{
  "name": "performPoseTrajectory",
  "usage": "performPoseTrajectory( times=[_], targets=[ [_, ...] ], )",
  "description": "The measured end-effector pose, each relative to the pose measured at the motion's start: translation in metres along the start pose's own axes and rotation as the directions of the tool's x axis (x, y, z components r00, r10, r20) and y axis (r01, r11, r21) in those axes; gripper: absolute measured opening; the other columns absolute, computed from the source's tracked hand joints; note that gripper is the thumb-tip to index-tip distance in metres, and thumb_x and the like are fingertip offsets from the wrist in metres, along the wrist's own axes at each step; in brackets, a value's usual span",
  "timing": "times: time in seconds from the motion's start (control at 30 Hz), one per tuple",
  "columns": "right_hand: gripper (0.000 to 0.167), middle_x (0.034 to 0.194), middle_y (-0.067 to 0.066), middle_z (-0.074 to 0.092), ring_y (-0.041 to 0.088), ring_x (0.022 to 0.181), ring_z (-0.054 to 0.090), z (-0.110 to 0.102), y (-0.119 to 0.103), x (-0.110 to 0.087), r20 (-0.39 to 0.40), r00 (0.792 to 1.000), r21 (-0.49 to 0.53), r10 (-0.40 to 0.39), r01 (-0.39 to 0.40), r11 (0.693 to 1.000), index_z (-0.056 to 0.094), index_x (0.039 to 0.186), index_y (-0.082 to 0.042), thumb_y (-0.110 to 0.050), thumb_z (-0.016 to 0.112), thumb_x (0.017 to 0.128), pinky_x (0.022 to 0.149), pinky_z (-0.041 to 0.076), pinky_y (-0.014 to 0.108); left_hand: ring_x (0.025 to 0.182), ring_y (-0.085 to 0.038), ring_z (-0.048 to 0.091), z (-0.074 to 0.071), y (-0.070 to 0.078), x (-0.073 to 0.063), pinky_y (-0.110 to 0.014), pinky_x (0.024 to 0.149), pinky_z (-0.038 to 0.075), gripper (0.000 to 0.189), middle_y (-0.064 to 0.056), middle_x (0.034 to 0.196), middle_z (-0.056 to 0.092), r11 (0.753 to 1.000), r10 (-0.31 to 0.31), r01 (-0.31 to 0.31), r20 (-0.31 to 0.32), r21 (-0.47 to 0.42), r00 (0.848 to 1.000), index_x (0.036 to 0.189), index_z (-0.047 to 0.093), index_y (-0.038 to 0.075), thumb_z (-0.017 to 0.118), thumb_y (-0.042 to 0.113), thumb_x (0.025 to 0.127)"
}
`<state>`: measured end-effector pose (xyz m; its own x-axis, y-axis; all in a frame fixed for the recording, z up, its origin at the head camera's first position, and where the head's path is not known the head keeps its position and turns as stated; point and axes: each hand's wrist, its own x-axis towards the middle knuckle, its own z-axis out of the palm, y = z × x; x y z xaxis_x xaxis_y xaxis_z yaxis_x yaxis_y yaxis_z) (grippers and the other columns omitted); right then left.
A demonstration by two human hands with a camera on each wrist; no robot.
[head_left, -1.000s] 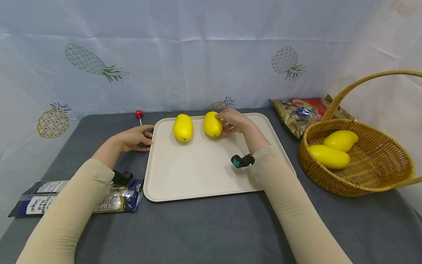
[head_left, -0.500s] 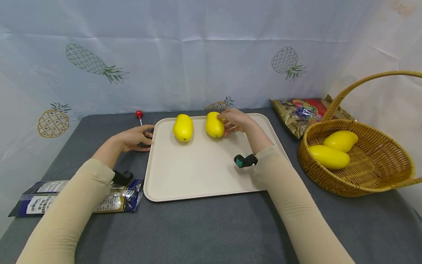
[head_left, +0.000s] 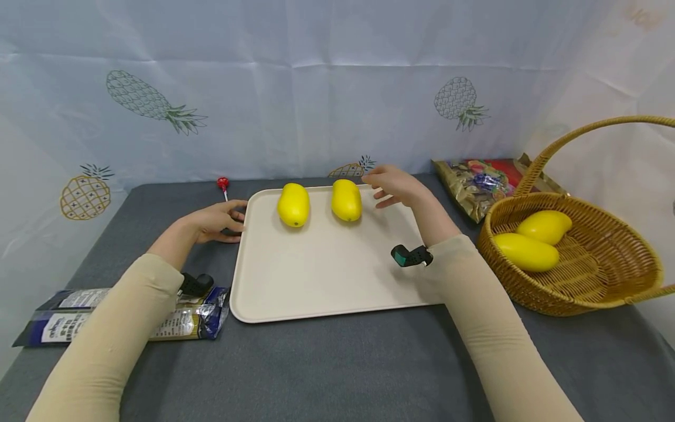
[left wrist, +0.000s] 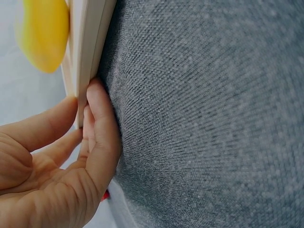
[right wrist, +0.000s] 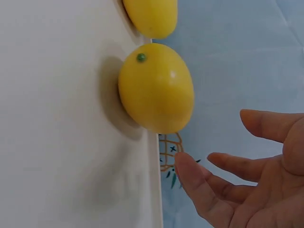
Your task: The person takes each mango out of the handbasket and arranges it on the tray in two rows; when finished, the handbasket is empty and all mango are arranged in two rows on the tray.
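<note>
Two yellow mangoes lie side by side near the far edge of the beige tray [head_left: 316, 275], the left mango [head_left: 293, 205] and the right mango [head_left: 346, 200]. My right hand [head_left: 395, 186] hovers just right of the right mango, fingers spread and apart from it; the right wrist view shows a gap between the fingertips and that mango [right wrist: 156, 88]. At the tray's left edge, my left hand [head_left: 215, 223] pinches the rim between thumb and fingers, as the left wrist view shows on the tray's side [left wrist: 90, 42].
A wicker basket [head_left: 622, 234] with two more mangoes [head_left: 527, 252] stands at the right. Behind it lies a gold and red bag [head_left: 474, 181]. A red lollipop [head_left: 223, 184] lies beyond my left hand, and dark packets [head_left: 176, 325] lie under the left forearm.
My right hand has let go of the right mango and drawn away to the right. That mango has shifted slightly right on the tray. The left hand has stayed at the rim.
</note>
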<state>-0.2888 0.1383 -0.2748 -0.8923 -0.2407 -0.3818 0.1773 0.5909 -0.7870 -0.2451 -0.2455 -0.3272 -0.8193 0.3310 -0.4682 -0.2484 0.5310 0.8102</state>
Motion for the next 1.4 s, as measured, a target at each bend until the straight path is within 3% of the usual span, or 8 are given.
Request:
performPoseTrajectory(
  times=[0.3, 0.63, 0.9, 1.1, 1.2, 1.4],
  targets=[
    [0.059, 0.156, 0.015, 0.036, 0.035, 0.130, 0.046, -0.031, -0.008, -0.034, -0.057, 0.995, -0.021, -0.077, 0.076, 0.997, 0.028, 0.155, -0.012, -0.036, 0.046, 0.104, 0.104, 0.053, 0.046, 0.104, -0.013, 0.056, 0.000, -0.002, -0.001, -0.030, 0.091, 0.056, 0.084, -0.021, 0.143, 0.031, 1.000, -0.005, 0.005, 0.008, -0.004, 1.000, 0.161, -0.003, 0.012, 0.054, 0.005, 0.100],
    [0.063, 0.160, 0.012, 0.032, 0.031, 0.135, 0.045, -0.065, -0.007, -0.075, -0.111, 0.976, -0.055, -0.185, 0.180, 0.982, 0.028, 0.155, -0.016, -0.044, 0.047, 0.102, 0.107, 0.050, 0.045, 0.101, -0.011, 0.057, 0.001, -0.006, 0.001, -0.030, 0.091, 0.056, 0.084, -0.020, 0.143, 0.033, 1.000, -0.002, 0.002, 0.008, -0.003, 1.000, 0.161, -0.002, 0.012, 0.054, 0.005, 0.099],
    [0.064, 0.158, 0.011, 0.033, 0.017, 0.123, 0.052, -0.094, 0.002, -0.103, -0.168, 0.954, -0.059, -0.248, 0.241, 0.969, 0.030, 0.155, -0.021, -0.049, 0.047, 0.101, 0.089, 0.057, 0.020, 0.100, -0.011, 0.057, 0.001, -0.005, 0.000, -0.029, 0.091, 0.056, 0.083, -0.020, 0.142, 0.032, 1.000, -0.008, 0.008, 0.011, -0.005, 1.000, 0.161, -0.003, 0.013, 0.053, 0.005, 0.100],
    [0.063, 0.142, 0.002, 0.048, 0.003, 0.105, 0.060, -0.117, 0.015, -0.114, -0.218, 0.941, -0.021, -0.260, 0.262, 0.965, 0.033, 0.154, -0.019, -0.047, 0.048, 0.100, 0.081, 0.057, 0.015, 0.102, -0.012, 0.057, 0.001, -0.003, 0.000, -0.030, 0.091, 0.056, 0.083, -0.021, 0.143, 0.031, 1.000, -0.009, 0.009, 0.005, 0.000, 1.000, 0.161, -0.003, 0.013, 0.053, 0.006, 0.100],
    [0.062, 0.129, -0.008, 0.051, 0.002, 0.101, 0.063, -0.128, 0.023, -0.119, -0.227, 0.934, 0.029, -0.274, 0.288, 0.957, 0.034, 0.153, -0.015, -0.043, 0.050, 0.100, 0.079, 0.058, 0.015, 0.103, -0.013, 0.057, 0.002, -0.003, 0.001, -0.030, 0.092, 0.056, 0.083, -0.021, 0.142, 0.031, 1.000, -0.009, 0.009, 0.002, 0.005, 1.000, 0.161, -0.003, 0.013, 0.053, 0.006, 0.100],
    [0.062, 0.123, -0.010, 0.051, 0.002, 0.100, 0.064, -0.146, 0.039, -0.131, -0.263, 0.933, 0.098, -0.247, 0.280, 0.955, 0.033, 0.153, -0.016, -0.042, 0.051, 0.100, 0.078, 0.059, 0.016, 0.101, -0.012, 0.057, -0.001, -0.001, 0.001, -0.030, 0.091, 0.057, 0.084, -0.018, 0.138, 0.034, 1.000, -0.001, 0.001, 0.005, 0.009, 1.000, 0.161, -0.003, 0.013, 0.054, 0.007, 0.100]
  ],
)
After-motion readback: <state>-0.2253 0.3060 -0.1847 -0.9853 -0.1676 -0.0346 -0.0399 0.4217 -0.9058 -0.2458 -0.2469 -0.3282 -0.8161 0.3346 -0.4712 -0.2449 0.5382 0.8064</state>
